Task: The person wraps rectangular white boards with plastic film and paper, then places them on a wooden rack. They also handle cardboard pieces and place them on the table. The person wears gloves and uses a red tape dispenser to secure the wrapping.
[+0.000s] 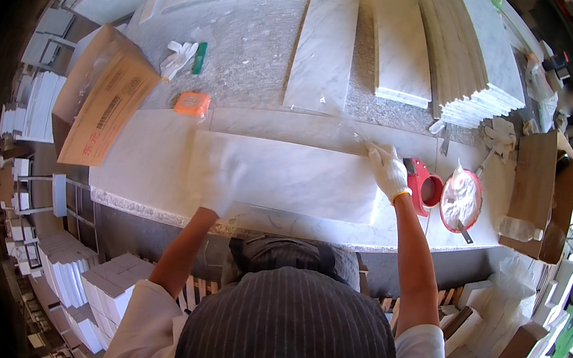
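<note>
At the near edge of a stone-topped counter (141, 155), a pale, grey-veined marble slab (300, 180) lies flat, its long side running left to right in front of a person in a striped garment. The left hand (219, 177), blurred, is over the slab's left part; whether its fingers are spread or closed cannot be told. The gloved right hand (389, 172) is at the far right corner, fingers pointing away beside clear film (354, 131); whether they pinch it is unclear. Just right of that hand stands a red ring-shaped tool (424, 189), next to a red-rimmed bowl (480, 201) of white paste with a blade resting in it. Beyond the slab, an orange block (192, 103) lies to the left, near a white glove (178, 60) and a green pad (200, 58). Another slab (324, 49) points away at center, with stacked slabs (470, 58) to its right. Cardboard boxes (114, 113) flank the counter's two ends.
</note>
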{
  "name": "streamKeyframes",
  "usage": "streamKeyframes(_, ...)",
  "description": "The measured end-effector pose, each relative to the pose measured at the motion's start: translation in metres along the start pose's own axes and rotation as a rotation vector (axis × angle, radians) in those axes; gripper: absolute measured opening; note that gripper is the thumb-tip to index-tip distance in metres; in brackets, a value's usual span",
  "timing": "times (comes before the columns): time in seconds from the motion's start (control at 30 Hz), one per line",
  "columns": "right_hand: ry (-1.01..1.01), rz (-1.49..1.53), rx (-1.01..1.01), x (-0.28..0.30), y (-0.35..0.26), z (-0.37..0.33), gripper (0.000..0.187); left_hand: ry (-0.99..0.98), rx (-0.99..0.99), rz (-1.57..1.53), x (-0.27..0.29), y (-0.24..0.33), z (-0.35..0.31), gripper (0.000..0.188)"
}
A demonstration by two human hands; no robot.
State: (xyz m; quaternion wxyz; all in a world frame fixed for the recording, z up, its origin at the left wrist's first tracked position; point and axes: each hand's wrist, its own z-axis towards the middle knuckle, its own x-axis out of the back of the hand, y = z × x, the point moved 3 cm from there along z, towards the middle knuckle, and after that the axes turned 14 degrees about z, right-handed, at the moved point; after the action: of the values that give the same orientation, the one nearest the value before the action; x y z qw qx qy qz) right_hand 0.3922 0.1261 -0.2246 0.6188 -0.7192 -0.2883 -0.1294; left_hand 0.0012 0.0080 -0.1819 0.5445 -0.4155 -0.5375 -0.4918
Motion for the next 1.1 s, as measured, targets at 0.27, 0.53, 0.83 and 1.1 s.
streamKeyframes(0.27,0.231,0.253,0.270,0.012,-0.021,-0.039,0.037,-0.168,0.395,-0.407,-0.030,-0.091,-0.004,0.089)
streamKeyframes(0.53,0.357,0.332,-0.067,-0.048,0.003,-0.106,0.061,-0.260,0.460,-0.555,-0.020,-0.082,0.005,0.085)
streamKeyframes(0.83,0.283,0.254,-0.143,-0.046,-0.002,-0.106,0.077,-0.256,0.366,-0.466,-0.040,-0.106,-0.006,0.074)
streamKeyframes(1.1,0.359,0.253,0.000,0.007,-0.006,-0.071,0.070,-0.138,0.223,-0.129,0.007,-0.021,0.049,0.065)
